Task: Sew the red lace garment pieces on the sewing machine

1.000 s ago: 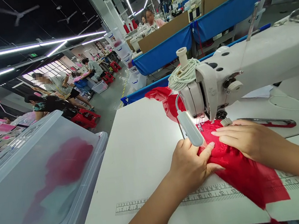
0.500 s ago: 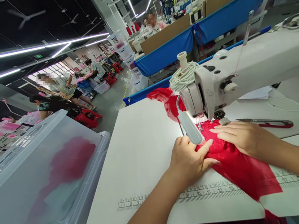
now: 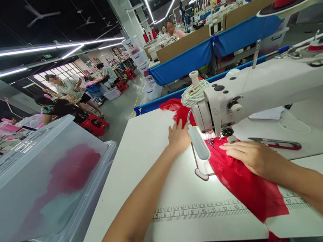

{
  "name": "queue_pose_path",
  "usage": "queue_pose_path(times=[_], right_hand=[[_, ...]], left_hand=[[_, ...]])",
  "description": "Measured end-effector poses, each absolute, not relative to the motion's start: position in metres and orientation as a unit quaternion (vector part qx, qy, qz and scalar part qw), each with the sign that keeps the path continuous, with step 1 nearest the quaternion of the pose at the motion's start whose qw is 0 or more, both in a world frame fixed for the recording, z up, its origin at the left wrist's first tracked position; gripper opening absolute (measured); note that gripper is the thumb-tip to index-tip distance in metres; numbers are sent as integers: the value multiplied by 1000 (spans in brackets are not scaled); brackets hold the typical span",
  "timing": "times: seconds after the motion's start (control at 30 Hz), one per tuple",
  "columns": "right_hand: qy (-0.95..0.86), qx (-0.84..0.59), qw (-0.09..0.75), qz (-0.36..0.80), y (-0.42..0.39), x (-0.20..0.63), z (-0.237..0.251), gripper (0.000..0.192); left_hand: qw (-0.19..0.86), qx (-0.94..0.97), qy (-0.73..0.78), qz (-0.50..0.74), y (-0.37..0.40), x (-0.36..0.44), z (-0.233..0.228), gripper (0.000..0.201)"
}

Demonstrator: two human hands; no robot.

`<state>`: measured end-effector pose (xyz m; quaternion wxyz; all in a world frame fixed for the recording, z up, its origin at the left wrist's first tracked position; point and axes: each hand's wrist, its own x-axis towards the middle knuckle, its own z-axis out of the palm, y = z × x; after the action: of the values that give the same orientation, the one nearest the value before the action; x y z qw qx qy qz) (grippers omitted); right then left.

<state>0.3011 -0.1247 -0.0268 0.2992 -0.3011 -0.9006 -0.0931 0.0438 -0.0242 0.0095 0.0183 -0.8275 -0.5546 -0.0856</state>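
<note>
A sheer red lace fabric (image 3: 246,187) runs under the needle area of a white sewing machine (image 3: 263,89) and bunches up behind it. My right hand (image 3: 256,158) lies flat on the fabric just in front of the needle, fingers stretched out. To the left of the machine head, my left hand (image 3: 179,137) reaches to the far red bunch, fingers apart at its edge; the thumb side is partly hidden by the small lamp (image 3: 198,143). Thread snips with a red handle (image 3: 279,144) rest on the machine bed, right of my right hand.
A printed ruler (image 3: 199,211) crosses the front of the white table (image 3: 122,188). At left stands a translucent plastic bin (image 3: 48,182) with red cloth inside. A wire-framed knee-shaped lever (image 3: 202,175) sits beside the fabric. People work at machines farther off.
My left hand has left the fabric in front of the needle and moved forward to the bunch behind the machine head. My right hand stays on the fabric. The whole view has shifted slightly.
</note>
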Motion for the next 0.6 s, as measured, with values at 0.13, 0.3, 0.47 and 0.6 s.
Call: queue_pose_path(times=[0.13,0.3,0.47,0.6], right_hand=[[-898,-316,292,-91,-125,301,-31,53],[-899,-321,287,-82,-126,300,-33,49],[-904,-306,278,-111,-134,299,-18,45],[-934,-264,226,-89,-140,300,-6,32]], left_hand=[[43,-828,-548,-111,-52,34,9,43],[48,-943,-305,-120,-129,53,4,29],[199,-948,-186,-165,-153,56,2,20],[213,-956,-116,-163,-157,40,9,28]])
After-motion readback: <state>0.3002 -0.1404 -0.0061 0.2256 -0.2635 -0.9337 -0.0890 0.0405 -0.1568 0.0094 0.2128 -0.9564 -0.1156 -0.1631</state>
